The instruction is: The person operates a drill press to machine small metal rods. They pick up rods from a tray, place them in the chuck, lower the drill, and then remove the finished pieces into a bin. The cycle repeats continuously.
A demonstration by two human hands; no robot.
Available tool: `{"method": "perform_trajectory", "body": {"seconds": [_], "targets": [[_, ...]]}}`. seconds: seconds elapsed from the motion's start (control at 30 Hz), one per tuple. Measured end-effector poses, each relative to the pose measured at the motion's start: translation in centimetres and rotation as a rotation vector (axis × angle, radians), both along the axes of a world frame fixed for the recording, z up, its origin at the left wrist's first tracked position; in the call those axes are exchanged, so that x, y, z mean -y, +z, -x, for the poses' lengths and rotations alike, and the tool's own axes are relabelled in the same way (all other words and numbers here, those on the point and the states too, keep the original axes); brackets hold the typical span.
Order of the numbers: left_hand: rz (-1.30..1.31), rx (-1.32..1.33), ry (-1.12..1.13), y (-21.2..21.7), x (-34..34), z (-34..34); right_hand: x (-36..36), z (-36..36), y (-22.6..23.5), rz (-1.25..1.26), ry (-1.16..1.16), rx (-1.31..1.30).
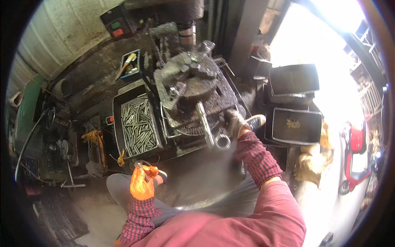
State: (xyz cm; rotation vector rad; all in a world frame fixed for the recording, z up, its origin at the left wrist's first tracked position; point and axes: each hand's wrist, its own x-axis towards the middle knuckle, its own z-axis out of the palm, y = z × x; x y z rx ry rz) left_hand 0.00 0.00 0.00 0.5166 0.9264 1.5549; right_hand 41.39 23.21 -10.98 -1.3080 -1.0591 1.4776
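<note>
My left hand, in an orange glove, pinches a short metal pin just in front of a metal bin. Inside that bin lie many loose metal pins of similar look. My right hand, in a dirty grey glove, is closed at the front right corner of a greasy machine table; what its fingers grip is hidden. Left of that hand, a bright metal bar slants down from the table toward a round tube end.
A small blue tray holds a brush behind the bin. A switch box with green and red buttons sits at upper left. Dark trays stand to the right, one with a few small pieces. A red scooter is farther right.
</note>
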Motion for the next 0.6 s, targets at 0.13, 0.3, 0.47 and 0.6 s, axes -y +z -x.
{"method": "perform_trajectory", "body": {"seconds": [0.13,0.3,0.47,0.6], "targets": [[-0.033,0.066,-0.056,-1.5,1.0,0.1,6.8,-1.6,7.2,-0.552,0.039,0.06],[-0.051,0.025,-0.107,-2.3,2.0,-0.6,18.9,1.2,13.6,-0.102,-0.074,-0.512],[-0.016,-0.02,-0.147,-2.1,3.9,-1.6,24.9,4.7,15.0,-0.081,-0.165,-0.226],[0.035,-0.072,-0.135,-2.3,5.3,-1.6,27.5,6.3,13.9,-0.137,-0.127,-0.225]]}}
